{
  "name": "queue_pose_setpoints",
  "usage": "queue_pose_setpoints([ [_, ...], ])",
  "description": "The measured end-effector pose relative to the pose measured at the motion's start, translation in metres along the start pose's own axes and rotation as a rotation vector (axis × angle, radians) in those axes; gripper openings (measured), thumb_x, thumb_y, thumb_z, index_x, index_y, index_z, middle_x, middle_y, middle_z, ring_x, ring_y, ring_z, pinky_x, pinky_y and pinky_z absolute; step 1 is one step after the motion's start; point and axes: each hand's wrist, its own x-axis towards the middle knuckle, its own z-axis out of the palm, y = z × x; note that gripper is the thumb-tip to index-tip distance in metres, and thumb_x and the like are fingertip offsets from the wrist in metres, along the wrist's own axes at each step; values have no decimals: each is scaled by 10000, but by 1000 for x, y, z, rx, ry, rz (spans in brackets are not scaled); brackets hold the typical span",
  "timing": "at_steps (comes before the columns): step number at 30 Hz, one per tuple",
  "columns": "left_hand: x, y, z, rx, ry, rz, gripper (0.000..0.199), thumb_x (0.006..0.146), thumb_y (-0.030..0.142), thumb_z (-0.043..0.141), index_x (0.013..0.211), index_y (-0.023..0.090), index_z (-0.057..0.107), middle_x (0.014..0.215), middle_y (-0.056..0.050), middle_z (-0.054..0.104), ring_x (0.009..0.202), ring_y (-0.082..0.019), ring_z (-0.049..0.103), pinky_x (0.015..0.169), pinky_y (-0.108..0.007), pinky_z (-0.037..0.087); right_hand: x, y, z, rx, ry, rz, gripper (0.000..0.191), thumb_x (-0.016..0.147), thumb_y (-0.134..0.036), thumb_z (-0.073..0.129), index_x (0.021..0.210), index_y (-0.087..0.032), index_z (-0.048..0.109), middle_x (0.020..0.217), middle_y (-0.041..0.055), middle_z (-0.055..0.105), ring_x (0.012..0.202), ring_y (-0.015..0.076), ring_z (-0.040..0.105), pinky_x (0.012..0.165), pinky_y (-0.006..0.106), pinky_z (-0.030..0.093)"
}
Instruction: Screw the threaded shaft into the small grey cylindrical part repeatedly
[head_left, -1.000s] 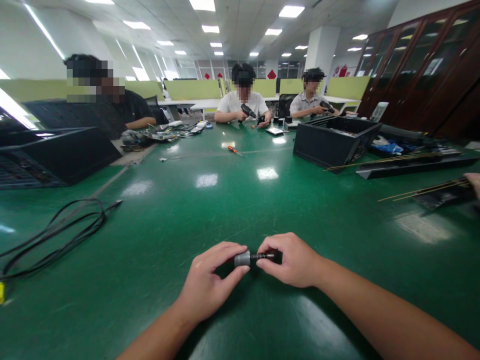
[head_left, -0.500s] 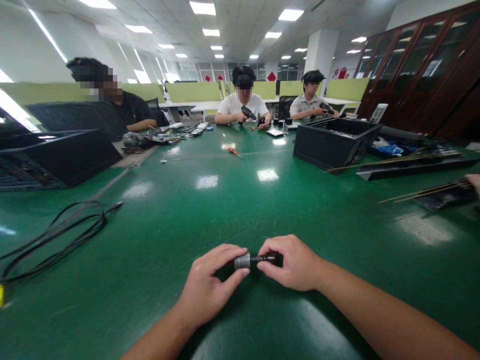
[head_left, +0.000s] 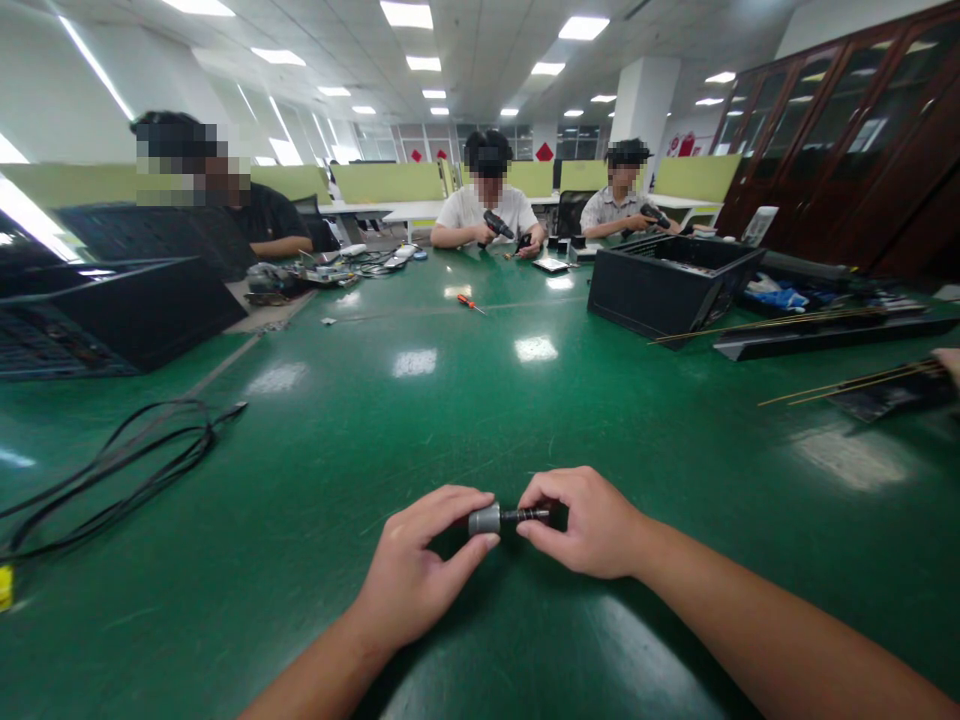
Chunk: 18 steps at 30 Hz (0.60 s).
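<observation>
In the head view, a small grey metal cylinder with a dark, ridged shaft (head_left: 484,519) lies sideways between my hands, low over the green table. My left hand (head_left: 420,565) is closed on the cylinder, thumb below and fingers above. My right hand (head_left: 589,522) curls around the shaft on the right, its thumb and forefinger on either side of the ridged part. The shaft's tip shows inside the curl of that hand; some fingers behind it are hidden.
Black cables (head_left: 172,450) lie on the left, near a black computer case (head_left: 112,320). Another open case (head_left: 660,285) stands right, beside thin rods and metal panels. An orange screwdriver (head_left: 469,303) lies ahead. Three people sit across; a hand (head_left: 949,365) reaches in at right.
Almost nothing differs. Both hands keep the same hold on the cylinder and shaft, and the whole view has shifted very slightly.
</observation>
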Motion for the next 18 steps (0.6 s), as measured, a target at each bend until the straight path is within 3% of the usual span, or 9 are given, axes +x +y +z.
queue_pose_setpoints([
  [18, 1, 0, 0, -6, 4, 3, 227, 847, 223, 719, 1073, 215, 733, 974, -62, 750, 869, -189, 717, 786, -281, 584, 0, 1, 0, 15, 13, -3, 62, 829, -237, 690, 858, -193, 657, 748, -1, 664, 676, 143, 607, 652, 250, 428],
])
